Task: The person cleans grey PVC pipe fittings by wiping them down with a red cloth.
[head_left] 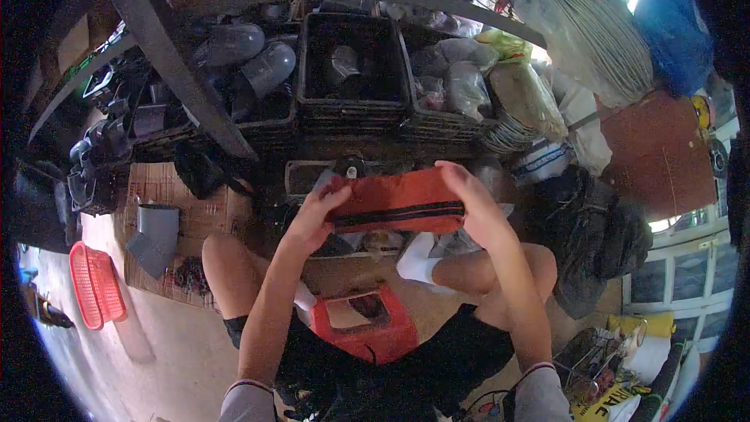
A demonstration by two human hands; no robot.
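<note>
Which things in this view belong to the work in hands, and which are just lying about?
In the work:
- red pouch, held by left hand and right hand

Apparently just lying about:
- red basket
- grey pipe elbow
- black crate

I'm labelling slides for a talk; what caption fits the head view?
Both hands hold up a red zippered pouch before black crates.
</note>
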